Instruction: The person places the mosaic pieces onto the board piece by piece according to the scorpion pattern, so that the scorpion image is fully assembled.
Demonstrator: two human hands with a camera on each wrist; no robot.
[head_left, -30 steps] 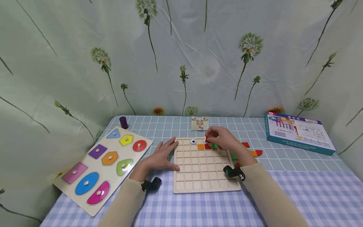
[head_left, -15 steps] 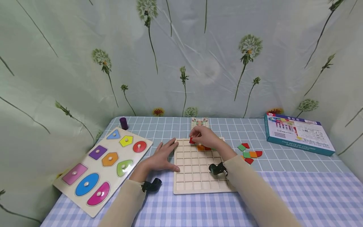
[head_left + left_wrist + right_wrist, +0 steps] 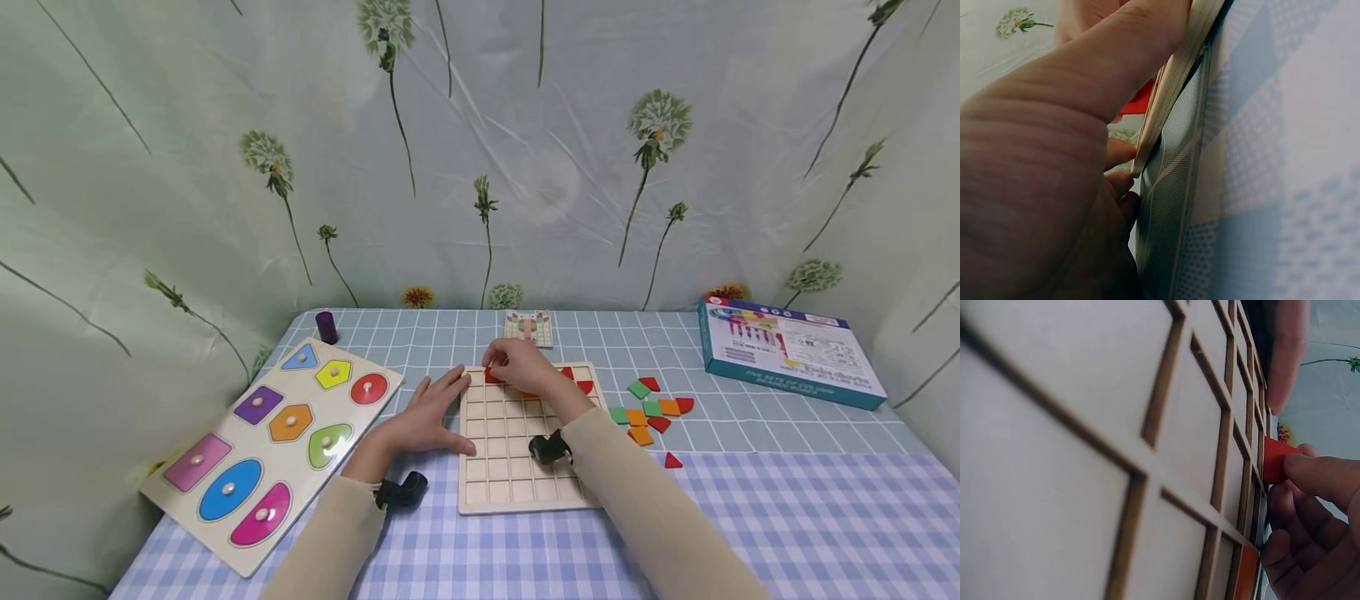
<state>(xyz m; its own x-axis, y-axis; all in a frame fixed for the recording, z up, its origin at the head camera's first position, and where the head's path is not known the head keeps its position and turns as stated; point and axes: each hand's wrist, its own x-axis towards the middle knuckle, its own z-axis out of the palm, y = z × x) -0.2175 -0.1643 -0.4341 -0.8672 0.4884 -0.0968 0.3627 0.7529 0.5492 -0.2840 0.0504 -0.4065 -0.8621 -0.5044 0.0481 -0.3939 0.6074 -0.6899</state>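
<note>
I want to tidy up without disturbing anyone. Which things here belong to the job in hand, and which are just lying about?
In the job:
gridded board, edge touched by the left hand
red piece, pinched by the right hand
loose coloured pieces to the board's right
picture card, probably the pattern

Apparently lying about:
knobbed shape puzzle
purple cylinder
box

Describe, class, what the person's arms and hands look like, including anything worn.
The person wears long, plain beige sleeves. Beside each cuff is a small black wrist-worn device. The left hand and right hand are bare.
</note>
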